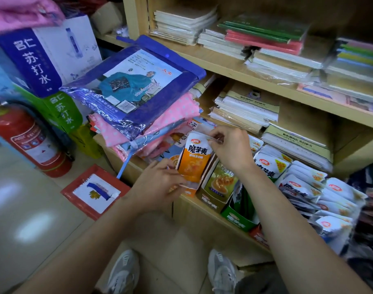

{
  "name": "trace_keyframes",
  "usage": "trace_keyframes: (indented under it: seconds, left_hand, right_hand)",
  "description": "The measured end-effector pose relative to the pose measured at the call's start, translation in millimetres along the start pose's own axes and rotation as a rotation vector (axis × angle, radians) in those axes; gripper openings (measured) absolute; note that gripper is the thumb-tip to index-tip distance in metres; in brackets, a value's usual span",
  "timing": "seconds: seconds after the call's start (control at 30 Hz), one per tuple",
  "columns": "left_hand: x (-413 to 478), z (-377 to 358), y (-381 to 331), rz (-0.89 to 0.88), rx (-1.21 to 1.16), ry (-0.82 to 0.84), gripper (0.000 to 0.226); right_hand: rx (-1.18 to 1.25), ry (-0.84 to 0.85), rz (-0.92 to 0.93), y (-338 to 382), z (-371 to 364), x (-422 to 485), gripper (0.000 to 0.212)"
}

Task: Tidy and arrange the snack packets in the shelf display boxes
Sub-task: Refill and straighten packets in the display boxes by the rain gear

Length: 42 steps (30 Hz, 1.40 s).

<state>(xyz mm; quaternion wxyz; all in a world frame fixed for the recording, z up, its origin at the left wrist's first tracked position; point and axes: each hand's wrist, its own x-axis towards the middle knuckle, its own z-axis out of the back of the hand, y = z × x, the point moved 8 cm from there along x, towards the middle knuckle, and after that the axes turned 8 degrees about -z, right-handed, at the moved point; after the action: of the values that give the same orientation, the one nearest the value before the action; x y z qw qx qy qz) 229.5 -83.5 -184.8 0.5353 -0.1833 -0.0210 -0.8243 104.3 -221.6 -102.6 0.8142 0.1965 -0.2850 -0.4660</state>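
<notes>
Left hand (158, 183): pinches orange packet (195, 160) bottom, centre frame
Right hand (230, 147): pinches top seal
Handling: likely light, limp, slippery; grip 2 sealed ends

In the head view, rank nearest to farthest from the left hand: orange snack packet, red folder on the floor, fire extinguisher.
1. orange snack packet, gripped at its lower end by the left hand.
2. red folder, on the floor to its left.
3. fire extinguisher, far left.

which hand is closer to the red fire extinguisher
Left. The left hand holds the bottom edge of the orange packet, right of the fire extinguisher; the right hand pinches its top, farther right.
</notes>
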Motion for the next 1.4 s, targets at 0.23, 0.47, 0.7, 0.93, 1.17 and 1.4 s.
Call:
trace_keyframes:
  seconds: [0.23, 0.47, 0.7, 0.93, 1.17, 1.4]
  left_hand:
    - [-18, 23, 14, 0.054, -0.089, -0.102, 0.018]
    - [3, 32, 14, 0.153, 0.034, -0.218, 0.026]
    - [23, -6, 19, 0.316, 0.021, 0.132, 0.040]
    - [21, -26, 18, 0.402, -0.222, 0.290, 0.064]
    - [19, -18, 21, 0.294, 0.188, 0.194, 0.035]
    - [10, -40, 33, 0.391, -0.277, 0.285, 0.062]
  right_hand:
    - [0.021, -0.002, -0.032, -1, -3, -1, 0.018]
    - [-0.013, 0.020, -0.004, -5, -8, -5, 0.020]
    - [-0.091, 0.022, 0.025, -10, -7, -7, 0.043]
    - [0.023, 0.029, -0.034, -17, 7, -9, 0.053]
    - [-0.029, 0.010, -0.074, -30, 0, 1, 0.035]
    - [0.016, 0.199, -0.034, -26, -5, -6, 0.051]
